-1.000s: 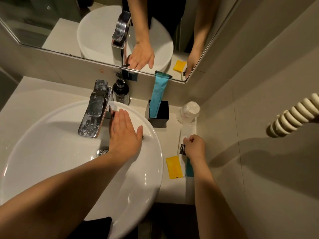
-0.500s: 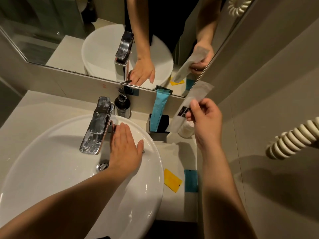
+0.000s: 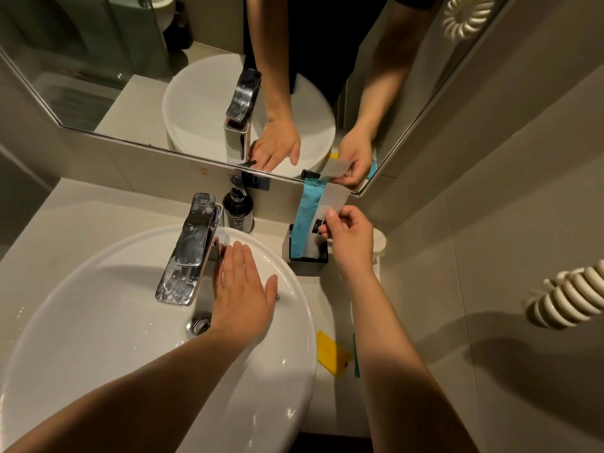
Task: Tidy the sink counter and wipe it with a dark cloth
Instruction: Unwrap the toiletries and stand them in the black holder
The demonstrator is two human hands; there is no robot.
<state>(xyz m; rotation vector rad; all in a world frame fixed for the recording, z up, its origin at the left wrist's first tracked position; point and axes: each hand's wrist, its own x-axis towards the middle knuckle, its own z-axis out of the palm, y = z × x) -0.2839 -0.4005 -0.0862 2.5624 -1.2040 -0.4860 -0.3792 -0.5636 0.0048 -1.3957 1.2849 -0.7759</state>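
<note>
A beige sink counter (image 3: 81, 204) is carrying a white basin (image 3: 98, 338) under a mirror (image 3: 130, 76). The left hand (image 3: 242, 292) is lying flat and empty on the basin rim beside the chrome faucet (image 3: 189, 250). The right hand (image 3: 351, 237) is pinching a translucent sachet (image 3: 331, 204), its lower end standing in the black holder (image 3: 307, 261) beside a teal sachet (image 3: 305, 217). The dark label is probably printed, but the writing is unreadable. A yellow packet (image 3: 331, 353) is lying on the counter.

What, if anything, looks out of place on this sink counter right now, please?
A yellow packet and a teal packet lie loose and askew on the counter, unlike the blue sachet standing in the black holder. The faucet looks spotted.
</note>
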